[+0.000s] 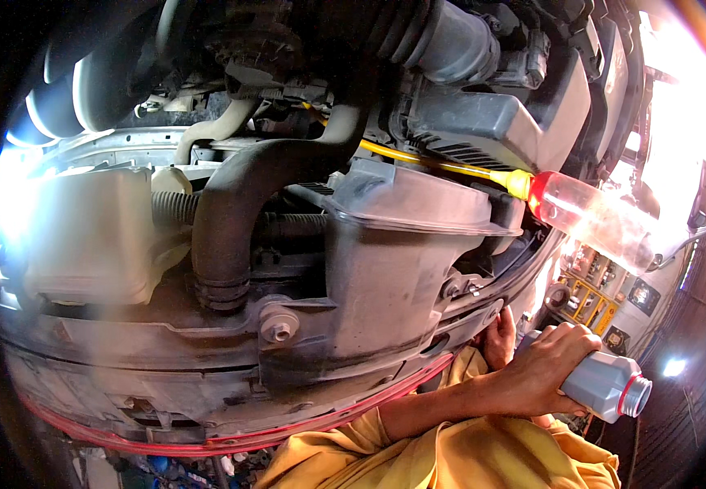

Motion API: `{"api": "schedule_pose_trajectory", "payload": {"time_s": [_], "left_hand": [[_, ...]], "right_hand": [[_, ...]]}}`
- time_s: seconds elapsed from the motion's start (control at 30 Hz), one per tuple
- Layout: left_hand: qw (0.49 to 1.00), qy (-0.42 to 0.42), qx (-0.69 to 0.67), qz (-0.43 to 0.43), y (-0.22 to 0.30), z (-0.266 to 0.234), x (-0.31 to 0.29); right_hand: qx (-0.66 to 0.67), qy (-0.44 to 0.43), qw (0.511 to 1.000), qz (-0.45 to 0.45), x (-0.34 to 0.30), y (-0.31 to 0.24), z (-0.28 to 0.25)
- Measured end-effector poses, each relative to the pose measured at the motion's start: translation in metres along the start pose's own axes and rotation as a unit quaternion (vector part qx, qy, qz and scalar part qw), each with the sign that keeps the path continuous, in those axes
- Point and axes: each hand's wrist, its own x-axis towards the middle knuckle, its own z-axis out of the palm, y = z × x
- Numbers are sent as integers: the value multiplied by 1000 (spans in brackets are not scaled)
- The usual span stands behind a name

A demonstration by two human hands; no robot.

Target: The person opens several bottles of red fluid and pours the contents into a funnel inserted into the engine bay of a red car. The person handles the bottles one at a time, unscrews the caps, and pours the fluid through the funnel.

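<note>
- In the head view, your left hand (550, 371) is at the lower right, its fingers clamped around the grey bottle (599, 383), whose neck points to the right edge.
- What looks like your right hand (499, 336) shows near the bottle's base, partly hidden; you cannot tell whether its fingers are apart or together.
- At the upper right, a clear bottle (593, 218), red at its neck, slants with its yellow nozzle (512, 182) on a yellow tube (418, 156) that runs left into the engine bay (230, 326).
- The step in hand looks to be handling the grey bottle beside the front edge.
- Your next move likely calls for a firm grip, control of the neck's tilt and clearance from the clear bottle.
</note>
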Motion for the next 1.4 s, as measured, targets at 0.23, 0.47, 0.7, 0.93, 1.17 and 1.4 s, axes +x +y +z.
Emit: {"api": "schedule_pose_trajectory", "payload": {"time_s": [0.23, 0.47, 0.7, 0.93, 1.17, 1.4], "left_hand": [[1000, -6, 0, -28, 4, -1, 0], [999, -24, 8, -49, 8, -3, 2], [999, -23, 15, -38, 4, -2, 2], [999, -19, -1, -40, 3, -1, 1], [998, -12, 15, -53, 3, 0, 0], [997, -34, 23, -70, -3, 5, 0]], "right_hand": [[34, -37, 998, 22, 1, 11, -8], [-10, -49, 999, -18, 1, 7, -3], [-8, -44, 999, -1, 1, 1, -2], [1, -29, 1000, 9, -1, -2, 2], [21, -37, 999, 7, -1, 1, 2], [140, -24, 984, 107, -9, -21, -2]]}}
